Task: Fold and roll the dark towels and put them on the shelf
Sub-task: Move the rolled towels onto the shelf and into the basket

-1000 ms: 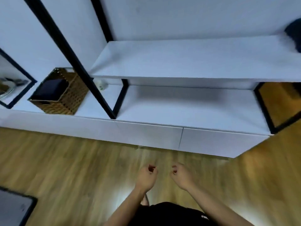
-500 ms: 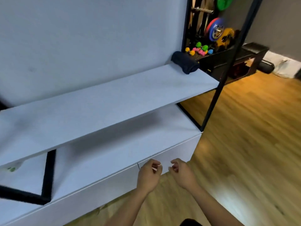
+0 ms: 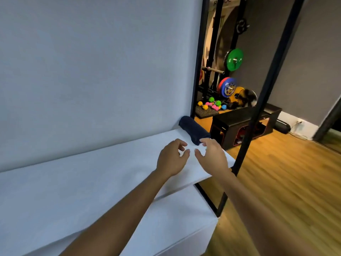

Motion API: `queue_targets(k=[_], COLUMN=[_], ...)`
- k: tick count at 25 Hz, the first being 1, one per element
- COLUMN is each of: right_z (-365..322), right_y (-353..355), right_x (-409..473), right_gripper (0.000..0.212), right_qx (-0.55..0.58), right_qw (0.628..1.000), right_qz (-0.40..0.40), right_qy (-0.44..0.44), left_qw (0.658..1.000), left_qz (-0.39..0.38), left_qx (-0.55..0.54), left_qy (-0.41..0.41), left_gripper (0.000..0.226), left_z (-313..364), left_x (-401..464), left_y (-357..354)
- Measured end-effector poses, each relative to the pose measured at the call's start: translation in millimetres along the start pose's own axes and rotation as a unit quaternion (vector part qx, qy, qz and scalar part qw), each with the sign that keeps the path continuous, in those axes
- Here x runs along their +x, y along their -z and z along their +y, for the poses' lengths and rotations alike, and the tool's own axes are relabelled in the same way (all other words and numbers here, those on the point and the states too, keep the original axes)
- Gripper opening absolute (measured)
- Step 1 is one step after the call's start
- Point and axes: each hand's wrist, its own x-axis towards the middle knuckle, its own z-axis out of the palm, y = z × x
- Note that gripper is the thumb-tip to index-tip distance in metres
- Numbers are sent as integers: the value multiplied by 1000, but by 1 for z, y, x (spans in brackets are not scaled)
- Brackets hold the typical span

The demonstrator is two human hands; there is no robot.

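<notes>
A rolled dark towel lies at the far right end of the white shelf, against the wall. Both arms reach out over the shelf. My left hand hovers just short of the roll, fingers loosely curled and holding nothing. My right hand is beside it, fingers spread, its fingertips at the near end of the roll. Whether it touches the towel I cannot tell.
A black metal frame post stands at the shelf's right end. A lower white cabinet top sits under the shelf. Beyond are a black bench, weight plates and small coloured dumbbells on a wooden floor.
My view has swung right and come closer to the shelf's end. Both hands rose from near my body, uncurled, and reached out to the rolled towel.
</notes>
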Motion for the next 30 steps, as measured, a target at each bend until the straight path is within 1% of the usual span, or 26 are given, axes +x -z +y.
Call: queue_targets(k=[2, 5, 8, 10, 12, 13, 15, 16, 19, 23, 25, 27, 30], right_z=[13, 32, 53, 68, 79, 82, 82, 77, 52, -18, -66, -112, -193], right_y=[-12, -36, -63, -76, -84, -85, -87, -87, -92, -107, -116, -122, -124], right_x=[47, 108, 141, 146, 150, 150, 144, 137, 106, 43, 2, -43, -133], right_gripper=[49, 58, 69, 74, 72, 68, 60, 57, 53, 42, 42, 49, 57], right_qx=[-58, -159, -182, -185, -144, -93, 23, 56, 109, 185, 221, 245, 266], right_qw=[998, 987, 980, 978, 986, 992, 995, 992, 986, 965, 949, 934, 901], right_qz=[-2, -8, -55, -63, -54, -58, -90, -106, -128, -163, -188, -204, -249], right_qy=[9, -34, -60, -65, -65, -63, -43, -27, 14, 85, 124, 161, 236], left_qw=[999, 995, 990, 987, 982, 980, 973, 966, 930, 891, 870, 853, 819], left_qz=[-15, -34, -35, -41, -50, -49, -31, -17, 33, 140, 210, 264, 361], left_qx=[35, 54, 31, 37, 43, 31, -25, -68, -202, -278, -293, -288, -272], left_qy=[21, 76, 131, 152, 177, 191, 227, 248, 305, 330, 337, 347, 352], left_gripper=[35, 39, 41, 44, 43, 42, 44, 45, 48, 42, 46, 51, 52], left_z=[-8, -20, -28, -35, -40, -39, -41, -45, -60, -80, -90, -97, -105], left_x=[44, 109, 158, 177, 191, 195, 196, 191, 153, 67, 10, -50, -169], left_y=[-16, -44, -67, -78, -89, -91, -91, -87, -65, 3, 48, 88, 154])
